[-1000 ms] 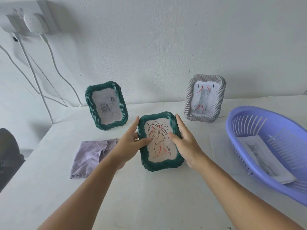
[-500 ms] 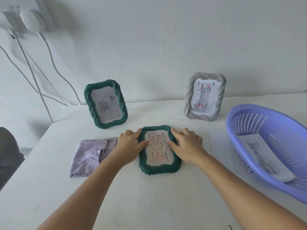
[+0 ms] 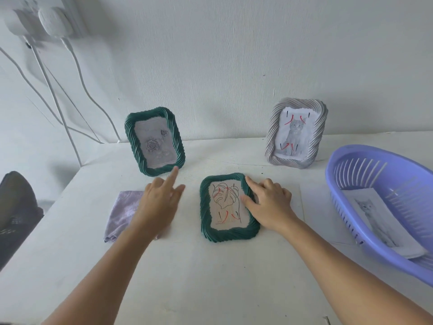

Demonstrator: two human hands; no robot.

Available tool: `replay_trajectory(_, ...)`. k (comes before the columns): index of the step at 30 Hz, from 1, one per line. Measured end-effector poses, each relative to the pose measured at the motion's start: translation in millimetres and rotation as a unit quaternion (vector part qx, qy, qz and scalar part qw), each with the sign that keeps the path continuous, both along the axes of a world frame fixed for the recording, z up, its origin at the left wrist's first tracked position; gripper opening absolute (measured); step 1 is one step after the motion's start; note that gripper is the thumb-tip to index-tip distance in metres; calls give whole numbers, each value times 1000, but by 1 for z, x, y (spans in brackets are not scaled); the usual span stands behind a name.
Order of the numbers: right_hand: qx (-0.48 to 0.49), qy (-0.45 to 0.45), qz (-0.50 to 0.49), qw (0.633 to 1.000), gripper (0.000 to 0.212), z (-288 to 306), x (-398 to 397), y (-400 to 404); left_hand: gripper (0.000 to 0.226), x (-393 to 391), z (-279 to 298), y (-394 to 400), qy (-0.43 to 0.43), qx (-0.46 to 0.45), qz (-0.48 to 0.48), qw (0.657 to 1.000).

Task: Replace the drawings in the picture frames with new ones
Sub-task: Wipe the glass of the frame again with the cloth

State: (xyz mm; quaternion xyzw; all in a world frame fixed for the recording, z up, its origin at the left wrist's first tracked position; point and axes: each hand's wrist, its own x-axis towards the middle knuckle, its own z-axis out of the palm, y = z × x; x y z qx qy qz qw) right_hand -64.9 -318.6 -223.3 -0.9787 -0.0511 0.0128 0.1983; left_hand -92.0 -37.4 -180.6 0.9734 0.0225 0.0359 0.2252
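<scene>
A green frame with a leaf drawing (image 3: 228,207) lies flat on the white table (image 3: 210,277). My right hand (image 3: 269,204) rests on its right edge, thumb on the drawing, fingers loosely bent. My left hand (image 3: 159,198) is off the frame, forefinger stretched toward the lower corner of a second green frame with a rose drawing (image 3: 154,141), which stands upright by the wall. A grey frame with a cat drawing (image 3: 296,133) stands at the back right.
A purple basket (image 3: 351,167) at the right holds a loose cat drawing (image 3: 375,214). A lilac cloth (image 3: 121,212) lies left of my left hand. White cables (image 3: 70,90) hang down the wall at the left. A dark object (image 3: 14,207) sits beyond the table's left edge.
The leaf frame was lowered from a tilted hold to lie flat. My left hand then let go of it and moved up-left toward the rose frame; my right hand stays on it.
</scene>
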Motion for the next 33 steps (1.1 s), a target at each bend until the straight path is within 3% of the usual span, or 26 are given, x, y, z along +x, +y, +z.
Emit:
replay_trajectory(3, -3, -4, -2, 1000, 61, -1, 0, 0, 49, -7, 3, 40, -26, 22, 62, 998)
replay_trajectory(5, -6, -8, -4, 1000, 61, -2, 0, 1, 50, -12, 3, 64, 2, 34, 91, 995)
replay_trajectory(11, -7, -10, -6, 1000, 60, -1, 1, 3, 42, -9, 1, 88, 84, 78, 41, 993)
replay_trajectory(19, -7, -6, -11, 1000, 60, 0, 1, 3, 5, 0, -2, 84, 12, 36, 55, 998)
replay_trajectory(24, -9, -6, -11, 1000, 60, 0, 1, 4, 3, 1, 12, 90, 14, -16, 38, 999)
replay_trajectory(28, -14, -6, -7, 1000, 60, -1, 0, 3, 4, 11, 28, 83, 58, -112, 32, 991)
replay_trajectory(33, -20, -8, -4, 1000, 60, 0, 1, 4, 7, 16, 9, 57, 113, -32, 25, 993)
